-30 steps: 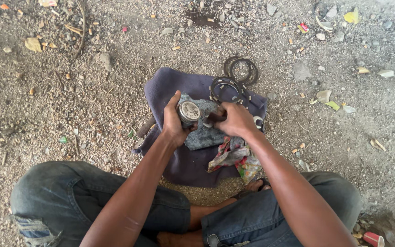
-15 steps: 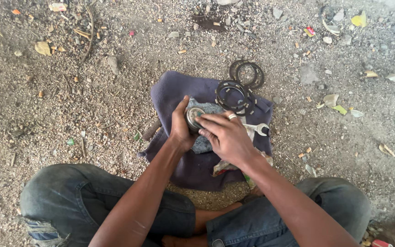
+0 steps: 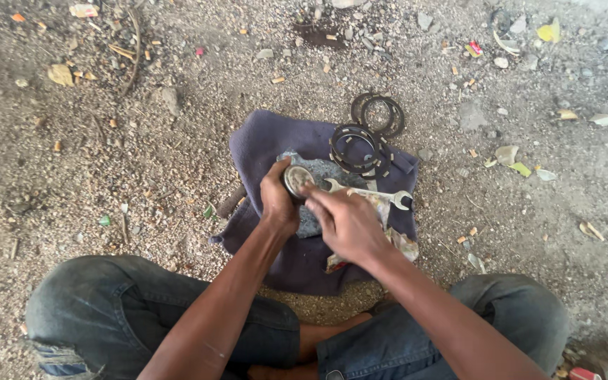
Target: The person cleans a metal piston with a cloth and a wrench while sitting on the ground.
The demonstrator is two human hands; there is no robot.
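I sit on gravel with a dark purple cloth (image 3: 269, 144) spread between my knees. My left hand (image 3: 278, 200) grips a round metal piston (image 3: 295, 179), its flat top facing up. My right hand (image 3: 343, 222) rests against the piston's right side, fingers pressed on it near its rim; whether it holds anything small is hidden. A grey stone-like slab (image 3: 332, 169) lies under the piston on the cloth. A silver open-ended wrench (image 3: 371, 195) lies just right of my fingers.
Several dark metal rings (image 3: 357, 148) are stacked on the cloth's far right, with two more rings (image 3: 380, 112) on the ground beyond. A crumpled coloured wrapper (image 3: 402, 243) lies by my right wrist. Gravel with stones and litter surrounds the cloth.
My right hand has slid from beside the piston to over its right edge. The piston now sits lower and closer to me, with the wrench uncovered.
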